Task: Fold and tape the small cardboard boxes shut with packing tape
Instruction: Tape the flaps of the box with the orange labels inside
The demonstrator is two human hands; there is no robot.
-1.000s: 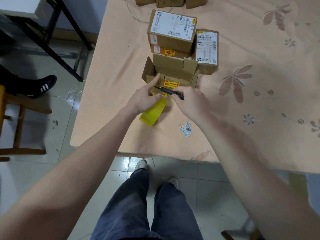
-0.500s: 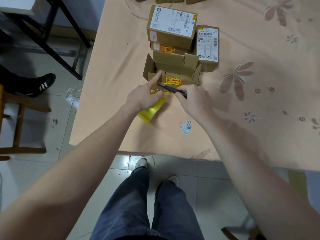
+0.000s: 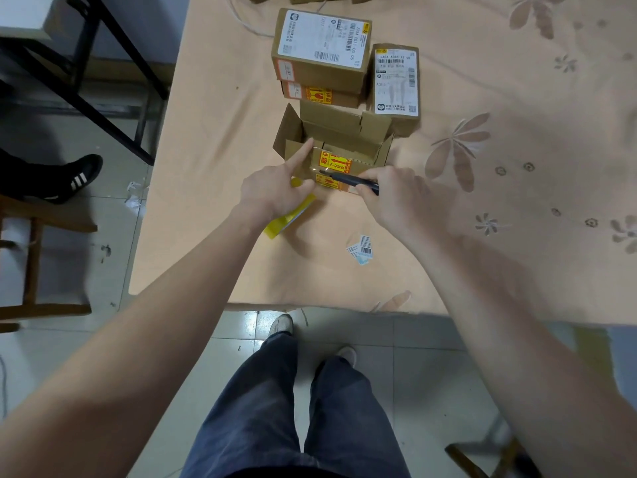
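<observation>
Both hands have edged forward: left hand clamps the yellow tape roll, forefinger on the open brown cardboard box; right hand pinches the black cutter, pointing left.

This is looking like a makeshift parcel-packing room rather than a proper warehouse: labelled cardboard boxes are sitting stacked on a table that is wearing a peach flowered cloth. Pale floor tiles are showing scuffs and paper scraps, and a wooden chair is standing beside a black metal frame.
</observation>
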